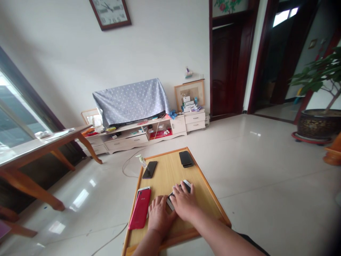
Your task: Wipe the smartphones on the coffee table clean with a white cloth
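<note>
On the small wooden table, a white-framed smartphone (187, 184) lies slantwise, mostly covered by my right hand (183, 202). The fingers of that hand reach across its dark face to the far edge and hold it against the tabletop. My left hand (160, 215) rests just left of the phone's lower end, fingers lying apart on the wood and thumb pointing toward the phone. Close by on the left, a red smartphone (140, 209) lies back up on top of a white-edged phone (147, 188). The underside of the phone beneath my right hand is hidden.
The wooden table (170, 160) has a raised rim. Near its far left corner are a pump bottle (142, 160) and a black phone (150, 170); stacked dark phones (185, 159) lie far right. Beyond stands a low white cabinet (128, 142). A cable (113, 237) crosses the floor.
</note>
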{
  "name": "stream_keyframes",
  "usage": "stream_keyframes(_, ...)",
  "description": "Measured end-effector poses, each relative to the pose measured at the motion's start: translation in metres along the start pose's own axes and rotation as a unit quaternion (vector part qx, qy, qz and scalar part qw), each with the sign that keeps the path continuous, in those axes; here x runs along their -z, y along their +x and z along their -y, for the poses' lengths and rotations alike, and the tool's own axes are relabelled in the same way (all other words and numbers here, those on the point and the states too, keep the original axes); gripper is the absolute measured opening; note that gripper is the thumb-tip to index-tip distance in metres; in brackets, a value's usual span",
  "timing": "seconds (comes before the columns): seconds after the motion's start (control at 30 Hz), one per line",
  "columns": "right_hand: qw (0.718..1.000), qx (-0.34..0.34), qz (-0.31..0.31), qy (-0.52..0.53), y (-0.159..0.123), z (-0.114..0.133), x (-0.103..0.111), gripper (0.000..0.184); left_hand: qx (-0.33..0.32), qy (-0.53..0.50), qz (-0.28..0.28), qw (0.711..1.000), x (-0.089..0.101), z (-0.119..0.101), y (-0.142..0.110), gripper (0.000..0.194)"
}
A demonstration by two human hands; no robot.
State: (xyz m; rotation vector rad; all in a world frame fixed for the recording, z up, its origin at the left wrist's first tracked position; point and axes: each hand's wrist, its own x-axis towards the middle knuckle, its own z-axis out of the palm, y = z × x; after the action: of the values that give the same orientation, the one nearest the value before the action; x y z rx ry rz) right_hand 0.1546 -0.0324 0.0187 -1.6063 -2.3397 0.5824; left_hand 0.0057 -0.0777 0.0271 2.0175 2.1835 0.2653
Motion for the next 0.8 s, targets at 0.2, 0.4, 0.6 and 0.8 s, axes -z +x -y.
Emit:
stream_keyframes(0.2, 1.0, -0.012, -0.003, -0.008, -0.001, -0.006, 0.007, 0.064, 0.006, 0.003, 0.002, 1.0, 0.004, -0.003, -0.001, 0.055)
stream_keyframes(0.4, 0.997, -0.072, 0.007, -0.032, -0.001, -0.02, 0.017, 0.065, 0.005, 0.0, 0.005, 1.0, 0.005, -0.005, -0.001, 0.062)
stream_keyframes(0.6, 0.998, 0.063, 0.006, 0.01, -0.028, -0.003, 0.003, 0.066, -0.003, -0.015, -0.009, 1.0, -0.003, 0.001, 0.001, 0.051)
stream_keyframes(0.8, 0.997, -0.076, -0.006, -0.021, -0.018, -0.038, 0.03, 0.064, -0.008, -0.015, -0.004, 1.0, 0.001, -0.002, -0.001, 0.064)
